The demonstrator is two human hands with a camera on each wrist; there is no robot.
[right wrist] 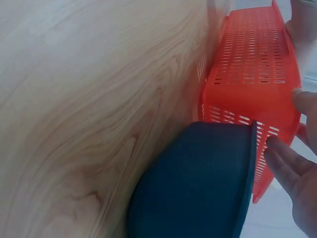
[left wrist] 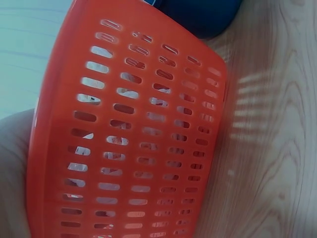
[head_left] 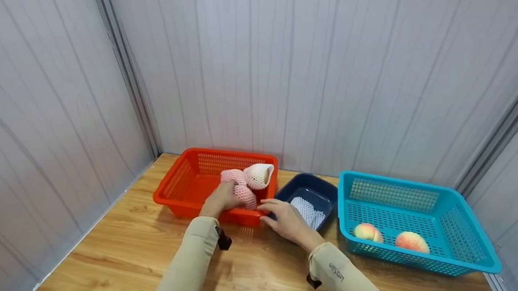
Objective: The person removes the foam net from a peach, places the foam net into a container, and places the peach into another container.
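My left hand (head_left: 223, 199) reaches over the front rim of the red basket (head_left: 180, 201) and holds a fruit in a pink foam net (head_left: 246, 197); part of its fingers is hidden. A second pink foam net (head_left: 233, 176) and a fruit in a white foam net (head_left: 255, 176) lie right behind, inside the basket. At the basket's front right corner is my right hand (head_left: 287, 220), thumb and fingers spread and touching the rim. In the right wrist view its fingers (right wrist: 282, 158) extend along the basket's side wall. The left wrist view mostly shows the slotted red wall (left wrist: 143, 129).
A dark blue tray (head_left: 312, 182) with white foam nets (head_left: 307, 211) stands close against the red basket. To the right, a turquoise basket (head_left: 466, 258) holds two peaches (head_left: 368, 232). Grey panel walls (head_left: 262, 74) enclose the wooden table (head_left: 261, 274).
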